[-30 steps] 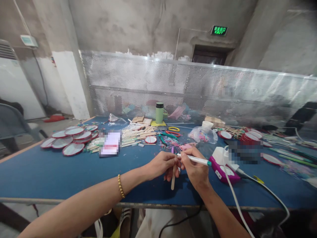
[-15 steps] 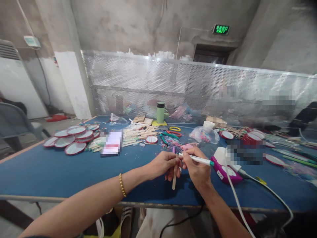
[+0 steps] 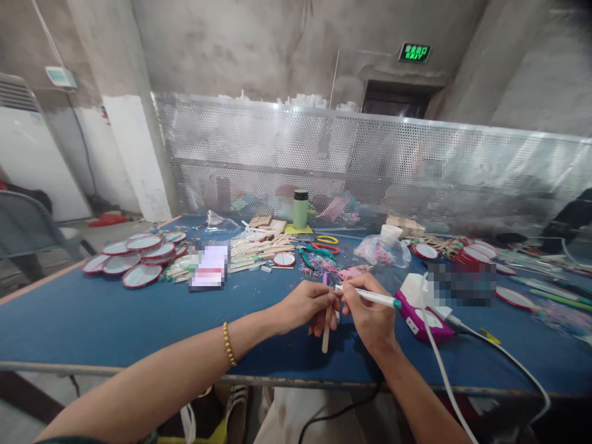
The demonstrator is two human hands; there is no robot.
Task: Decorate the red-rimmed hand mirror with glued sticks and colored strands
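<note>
Between the fingers of my left hand (image 3: pixel 311 306) is a flat wooden stick (image 3: pixel 326 338), its rounded lower end pointing down towards me. My right hand (image 3: pixel 371 313) grips a white marker pen (image 3: pixel 374 297) with a green end, its tip side against the upper part of the stick. The exact contact is hidden by my fingers. Just beyond the hands, a purple piece (image 3: pixel 325 279) sticks up; I cannot make out what it is. Past it lie a pink tool (image 3: pixel 354 272), pliers with green handles (image 3: pixel 309 259) and a tangle of small coloured bits.
At left are a pile of red-rimmed white discs (image 3: pixel 142 275) and a phone (image 3: pixel 209 266). Behind are many wooden sticks (image 3: pixel 259 250) and a green bottle (image 3: pixel 300 211). To the right, a purple power strip (image 3: pixel 428 327) has white cables. A perforated metal screen (image 3: pixel 259 142) backs the table.
Hardly anything differs. Both hands keep their hold on the stick and the marker pen; the whole view has shifted very slightly.
</note>
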